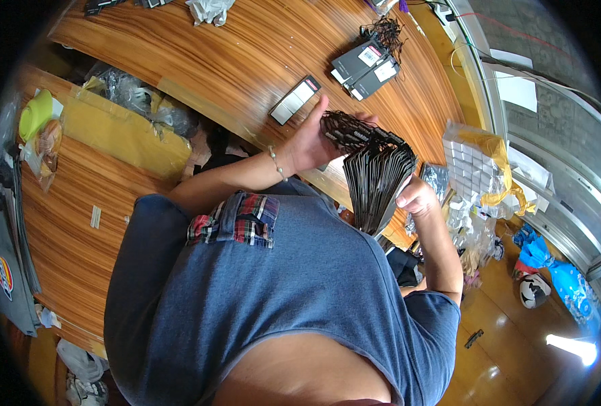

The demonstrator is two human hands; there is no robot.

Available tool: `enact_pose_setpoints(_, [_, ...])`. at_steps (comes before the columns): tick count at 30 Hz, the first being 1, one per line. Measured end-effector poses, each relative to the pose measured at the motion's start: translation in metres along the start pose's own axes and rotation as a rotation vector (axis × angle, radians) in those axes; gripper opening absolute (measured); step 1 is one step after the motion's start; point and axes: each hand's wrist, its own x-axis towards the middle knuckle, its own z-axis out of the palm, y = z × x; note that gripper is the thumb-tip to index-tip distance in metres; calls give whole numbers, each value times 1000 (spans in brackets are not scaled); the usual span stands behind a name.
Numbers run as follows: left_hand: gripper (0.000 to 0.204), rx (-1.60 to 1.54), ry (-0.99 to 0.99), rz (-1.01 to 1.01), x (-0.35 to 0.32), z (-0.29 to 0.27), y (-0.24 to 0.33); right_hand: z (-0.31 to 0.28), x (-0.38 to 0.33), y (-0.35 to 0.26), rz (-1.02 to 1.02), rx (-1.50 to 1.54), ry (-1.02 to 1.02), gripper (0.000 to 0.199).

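Note:
A thick stack of black hang tags (375,183) is fanned out in front of my chest, its dark strings (354,128) bunched at the upper end. My left hand (308,143) holds the string end, thumb raised on the near side and fingertips showing behind the strings. At the stack's right edge, my right hand (417,196) grips the tags, with its thumb toward me and its other fingers mostly hidden. Just beyond my left hand, a flat tag with a white label (295,100) lies on the wooden table (239,61).
More black tags (367,68) with tangled strings lie farther back on the table. Crumpled white paper (209,10) sits at the far edge. On the left are a yellow-taped box (128,128) and a bagged bread roll (48,139). Plastic packaging (476,169) stands at the right.

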Motion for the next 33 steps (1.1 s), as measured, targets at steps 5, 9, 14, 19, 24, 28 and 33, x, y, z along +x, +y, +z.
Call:
enact_pose_setpoints(5, [51, 154, -45, 21, 12, -8, 20, -35, -4, 12, 135, -133, 13, 49])
enact_pose_setpoints(9, [36, 517, 54, 78, 18, 2, 26, -37, -9, 13, 225, -174, 29, 46])
enact_pose_setpoints(14, [26, 461, -13, 107, 29, 1, 32, -24, -10, 6, 329, -242, 43, 50])
enact_pose_setpoints(19, [23, 284, -86, 61, 37, 3, 36, -40, -5, 14, 347, -304, 0, 44])
enact_pose_setpoints(24, [27, 303, -61, 78, 46, 16, 29, -71, 0, 29, 290, -327, 3, 44])
enact_pose_setpoints(28, [27, 445, -37, 48, 54, 36, 18, -64, 0, 33, 172, -373, -4, 52])
enact_pose_setpoints(33, [27, 709, -56, 83, 67, 85, -8, -74, 1, 39, -57, -374, -48, 67])
